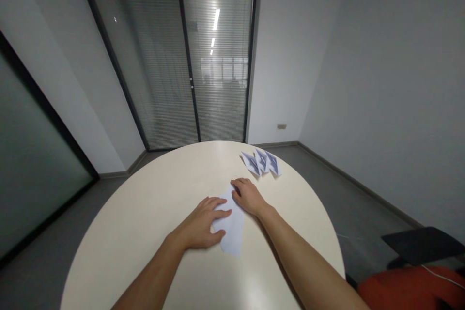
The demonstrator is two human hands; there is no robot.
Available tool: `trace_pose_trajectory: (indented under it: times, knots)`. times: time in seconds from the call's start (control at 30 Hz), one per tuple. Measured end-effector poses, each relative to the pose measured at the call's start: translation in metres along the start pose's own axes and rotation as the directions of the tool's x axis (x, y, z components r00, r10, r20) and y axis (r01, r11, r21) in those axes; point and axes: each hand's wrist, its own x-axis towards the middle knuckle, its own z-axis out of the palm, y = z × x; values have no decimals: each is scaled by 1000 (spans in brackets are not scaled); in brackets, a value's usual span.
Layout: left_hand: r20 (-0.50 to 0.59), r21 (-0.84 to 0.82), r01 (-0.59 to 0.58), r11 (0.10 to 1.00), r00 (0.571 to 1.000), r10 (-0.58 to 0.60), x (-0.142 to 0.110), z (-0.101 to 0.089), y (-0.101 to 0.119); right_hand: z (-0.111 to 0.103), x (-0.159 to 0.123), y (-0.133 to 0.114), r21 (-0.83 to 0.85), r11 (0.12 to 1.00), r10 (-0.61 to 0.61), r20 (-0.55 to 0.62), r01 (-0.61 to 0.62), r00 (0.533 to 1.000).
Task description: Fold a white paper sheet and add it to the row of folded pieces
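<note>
A folded sheet of white paper [234, 232] lies flat on the round cream table [145, 213]. My left hand [205, 223] rests over the paper's left side, its fingers spread and pointing right across it. At the paper's upper right edge, my right hand [249, 194] has its fingers curled and touching the sheet near its top corner. What lies under those right fingertips is partly hidden. Beyond my right hand, three folded paper pieces [261, 162] stand side by side near the table's far right edge.
An orange chair seat [410, 288] and a black panel [425, 244] are at the lower right, beside the table. Past the far table edge stands a glass partition [218, 82] with blinds. Grey-white walls [392, 82] rise at the right.
</note>
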Motion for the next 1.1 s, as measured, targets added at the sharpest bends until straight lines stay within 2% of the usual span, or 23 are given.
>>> trace_pose_trajectory:
  times: [0.53, 1.1]
  knots:
    - [6, 6, 11, 1000, 1000, -11, 1, -2, 4, 1, -1, 0, -94, 995, -9, 51, 13, 999]
    - [-4, 9, 7, 1000, 1000, -7, 0, -3, 5, -2, 0, -3, -48, 997, -66, 41, 68, 997]
